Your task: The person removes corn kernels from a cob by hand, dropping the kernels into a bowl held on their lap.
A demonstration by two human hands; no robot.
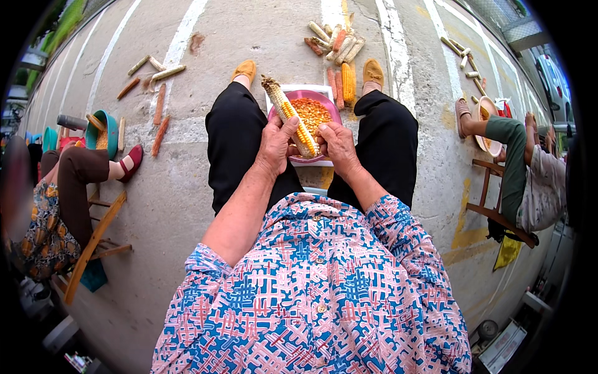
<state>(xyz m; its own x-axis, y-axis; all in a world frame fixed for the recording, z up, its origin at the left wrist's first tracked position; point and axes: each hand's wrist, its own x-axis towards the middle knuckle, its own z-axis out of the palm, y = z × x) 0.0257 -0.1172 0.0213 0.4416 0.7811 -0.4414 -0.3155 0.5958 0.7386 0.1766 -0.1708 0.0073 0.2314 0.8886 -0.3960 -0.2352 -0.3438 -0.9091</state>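
Note:
My left hand (274, 146) is closed around a partly stripped corn cob (281, 101), which slants up and away to the left. A strip of yellow kernels remains along its side; the rest of the visible surface is bare and pale. At the cob's near end, the curled fingers and thumb of my right hand (341, 148) press against it, their tips partly hidden. Both hands are above the near part of a pink basin (337, 111) between my legs. Loose orange and yellow corn kernels (310, 111) lie inside it. Under the basin shows a white square-edged support (329, 89).
Beyond the basin lie a full yellow corn ear (348, 82), reddish bare cobs (339, 89) and a pile of cobs (345, 46). More cobs (160, 104) are scattered leftward. Seated people flank me, with a teal basin (112, 133) left and a pale basin (477, 122) right.

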